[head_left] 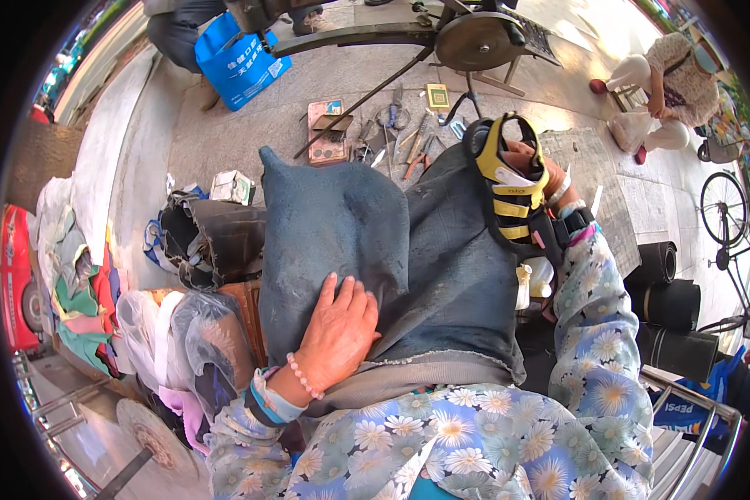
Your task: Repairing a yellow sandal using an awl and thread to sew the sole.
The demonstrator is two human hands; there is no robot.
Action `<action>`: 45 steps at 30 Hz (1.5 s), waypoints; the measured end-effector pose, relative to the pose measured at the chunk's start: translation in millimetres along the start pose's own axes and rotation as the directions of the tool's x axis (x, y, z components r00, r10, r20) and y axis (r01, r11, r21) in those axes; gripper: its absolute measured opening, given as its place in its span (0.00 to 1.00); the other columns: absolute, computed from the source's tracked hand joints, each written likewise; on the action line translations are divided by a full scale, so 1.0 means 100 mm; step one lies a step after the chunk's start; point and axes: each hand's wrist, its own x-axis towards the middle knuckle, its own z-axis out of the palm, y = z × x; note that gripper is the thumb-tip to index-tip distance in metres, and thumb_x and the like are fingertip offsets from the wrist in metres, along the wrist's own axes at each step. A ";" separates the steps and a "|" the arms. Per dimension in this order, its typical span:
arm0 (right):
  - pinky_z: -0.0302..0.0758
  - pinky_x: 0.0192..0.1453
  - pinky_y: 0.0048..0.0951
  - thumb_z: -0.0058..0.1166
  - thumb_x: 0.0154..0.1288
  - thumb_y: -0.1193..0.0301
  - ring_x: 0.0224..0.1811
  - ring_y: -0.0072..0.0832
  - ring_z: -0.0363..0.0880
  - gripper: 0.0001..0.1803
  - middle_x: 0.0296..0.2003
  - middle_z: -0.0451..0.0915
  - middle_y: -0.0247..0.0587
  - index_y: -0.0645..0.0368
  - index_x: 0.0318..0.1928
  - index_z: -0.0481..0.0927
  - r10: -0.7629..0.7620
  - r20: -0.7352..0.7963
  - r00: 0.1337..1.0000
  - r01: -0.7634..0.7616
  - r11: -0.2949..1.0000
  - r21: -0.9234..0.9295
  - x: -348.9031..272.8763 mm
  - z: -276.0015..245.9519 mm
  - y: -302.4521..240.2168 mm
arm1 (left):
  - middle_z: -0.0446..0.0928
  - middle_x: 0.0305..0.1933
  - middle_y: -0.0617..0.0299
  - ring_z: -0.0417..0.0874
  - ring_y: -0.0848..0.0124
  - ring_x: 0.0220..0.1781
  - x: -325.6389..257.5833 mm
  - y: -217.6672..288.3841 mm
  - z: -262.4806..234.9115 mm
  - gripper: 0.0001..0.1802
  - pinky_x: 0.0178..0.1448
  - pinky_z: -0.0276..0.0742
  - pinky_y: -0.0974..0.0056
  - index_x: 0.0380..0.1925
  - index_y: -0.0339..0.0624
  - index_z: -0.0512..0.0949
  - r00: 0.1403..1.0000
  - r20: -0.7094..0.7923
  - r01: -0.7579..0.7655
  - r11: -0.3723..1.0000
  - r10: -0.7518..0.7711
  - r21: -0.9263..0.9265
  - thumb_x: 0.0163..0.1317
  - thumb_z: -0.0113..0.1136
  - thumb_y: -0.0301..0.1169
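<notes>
My left hand, a beaded bracelet at its wrist, lies flat with its fingers stretched out on the dark blue cloth that covers my lap and knees. Over at my right knee, my right hand is closed on a yellow and black strapped sandal. It holds the sandal upright, toe end toward me. Some of those fingers are hidden inside the sandal's opening. Beyond my knees, pliers with orange handles lie on the paving among several hand tools, a knife and a reddish tin.
A hand-cranked machine with a large wheel stands ahead, beside a blue bag. Plastic bags and a dark open bag sit at left. Black rolls lie at right. Another person sits at far right.
</notes>
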 end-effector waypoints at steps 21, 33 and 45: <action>0.74 0.43 0.39 0.58 0.48 0.80 0.42 0.50 0.77 0.16 0.38 0.77 0.49 0.65 0.42 0.76 -0.149 0.674 0.723 0.691 0.143 -0.709 0.41 1.93 -0.16 | 0.70 0.57 0.55 0.76 0.63 0.56 -0.39 -0.37 -0.50 0.24 0.50 0.77 0.65 0.58 0.36 0.68 0.704 -0.459 -0.094 0.569 -0.542 -0.817 0.60 0.59 0.25; 0.76 0.45 0.30 0.57 0.55 0.77 0.36 0.33 0.79 0.12 0.38 0.79 0.44 0.66 0.42 0.79 -0.638 0.316 0.702 0.625 0.339 -0.703 -0.01 1.92 -0.33 | 0.79 0.40 0.54 0.83 0.67 0.32 -0.10 -0.50 0.00 0.20 0.34 0.80 0.68 0.51 0.29 0.69 0.808 0.051 0.014 -0.066 -0.587 -0.998 0.57 0.54 0.21; 0.75 0.52 0.29 0.57 0.65 0.64 0.50 0.28 0.76 0.28 0.52 0.74 0.43 0.65 0.60 0.66 -0.061 0.189 0.980 -0.024 0.908 0.418 -0.45 1.90 0.61 | 0.77 0.41 0.43 0.80 0.46 0.44 0.07 -0.29 -0.15 0.23 0.45 0.75 0.57 0.47 0.35 0.68 0.790 -0.380 0.044 0.663 -0.481 -0.747 0.50 0.64 0.26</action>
